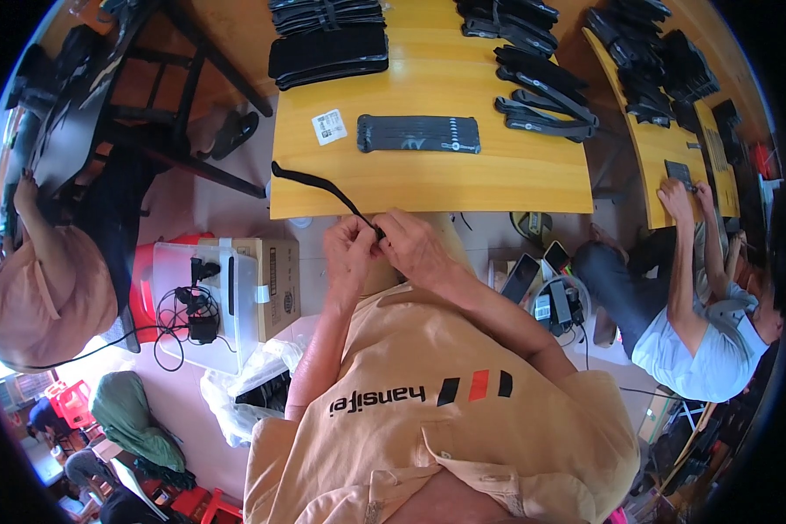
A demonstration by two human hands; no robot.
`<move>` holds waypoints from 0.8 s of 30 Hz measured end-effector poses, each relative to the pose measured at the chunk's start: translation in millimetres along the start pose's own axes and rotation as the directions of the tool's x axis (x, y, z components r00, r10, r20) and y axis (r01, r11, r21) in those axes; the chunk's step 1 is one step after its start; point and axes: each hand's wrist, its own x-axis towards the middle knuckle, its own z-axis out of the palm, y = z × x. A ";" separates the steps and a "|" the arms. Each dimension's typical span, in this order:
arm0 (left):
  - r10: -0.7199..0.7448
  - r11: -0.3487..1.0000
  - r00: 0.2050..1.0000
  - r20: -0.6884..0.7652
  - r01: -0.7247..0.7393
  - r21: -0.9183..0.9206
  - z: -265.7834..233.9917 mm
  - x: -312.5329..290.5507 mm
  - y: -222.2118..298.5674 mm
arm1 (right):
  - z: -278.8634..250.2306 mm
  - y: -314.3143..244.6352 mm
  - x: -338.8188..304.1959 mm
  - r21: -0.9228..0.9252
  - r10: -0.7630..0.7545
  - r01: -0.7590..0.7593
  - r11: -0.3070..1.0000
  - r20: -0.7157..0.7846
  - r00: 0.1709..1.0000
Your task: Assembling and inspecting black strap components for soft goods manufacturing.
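Observation:
A narrow black strap (319,182) runs from over the table's near edge down to my fingers. Its far end lies loose above the tabletop, bent upward at the tip. My left hand (349,248) pinches the strap close to its near end. Pressed up beside it, my right hand (415,249) has its fingertips closed on the same end. The bit between my fingertips is mostly hidden. Just beyond, a flat dark grey pack of straps (419,134) lies crosswise on the yellow table (498,179). A white printed label (329,127) lies left of that pack.
Stacked black pouches (327,57) stand at the table's far left. Black and grey straps (546,113) are piled at the right. A clear plastic bin (201,306) with black cables and a cardboard box (279,288) sit at left. Other people work at tables on both sides.

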 end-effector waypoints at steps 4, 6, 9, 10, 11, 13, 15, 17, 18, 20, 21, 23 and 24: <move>-0.031 0.996 0.999 0.014 0.032 -0.083 1.0 0.1 1.7 | -0.8 6.4 -1.2 0.126 0.092 -0.092 0.988 0.008 0.996; -0.021 0.996 0.999 0.038 0.024 -0.091 -1.2 -0.3 4.7 | -6.5 11.4 1.1 0.254 0.116 -0.124 0.959 0.046 0.992; -0.022 0.995 0.997 0.076 0.029 -0.093 -3.9 -0.9 8.5 | -13.4 15.7 5.9 0.319 0.110 -0.149 0.936 0.137 0.984; -0.032 0.995 0.996 0.086 0.040 -0.088 -4.8 -1.2 9.3 | -15.7 15.3 7.4 0.321 0.109 -0.148 0.935 0.137 0.985; -0.032 0.995 0.996 0.084 0.039 -0.087 -5.7 -1.5 9.6 | -18.2 14.3 9.0 0.309 0.095 -0.143 0.940 0.167 0.981; -0.024 0.998 0.995 0.102 0.029 -0.052 -6.8 -2.3 9.7 | -21.0 12.4 10.3 0.296 0.082 -0.138 0.945 0.196 0.977; -0.014 0.999 0.995 0.098 0.018 -0.036 -5.6 -3.4 10.5 | -22.6 10.8 9.7 0.279 0.077 -0.136 0.951 0.215 0.974; -0.003 1.000 0.996 0.094 0.004 -0.020 -4.5 -3.9 10.0 | -23.1 6.4 9.3 0.253 0.067 -0.115 0.961 0.191 0.979; 0.014 1.000 0.996 0.086 -0.014 0.005 -4.1 -3.6 7.5 | -23.0 4.6 8.7 0.227 0.058 -0.095 0.969 0.167 0.984; 0.032 0.999 0.996 0.079 -0.034 0.030 -3.3 -3.5 5.6 | -22.0 3.3 7.7 0.205 0.054 -0.086 0.975 0.157 0.986; 0.038 0.997 0.997 0.068 -0.043 0.068 -2.7 -3.7 5.5 | -21.9 2.8 7.3 0.182 0.050 -0.078 0.980 0.149 0.987; 0.046 0.993 0.997 0.055 -0.052 0.106 -2.6 -3.9 3.8 | -22.0 2.1 6.3 0.149 0.047 -0.072 0.986 0.165 0.985; 0.067 0.989 0.996 0.056 -0.073 0.132 -2.9 -4.0 2.4 | -22.1 1.7 6.0 0.116 0.045 -0.067 0.991 0.181 0.982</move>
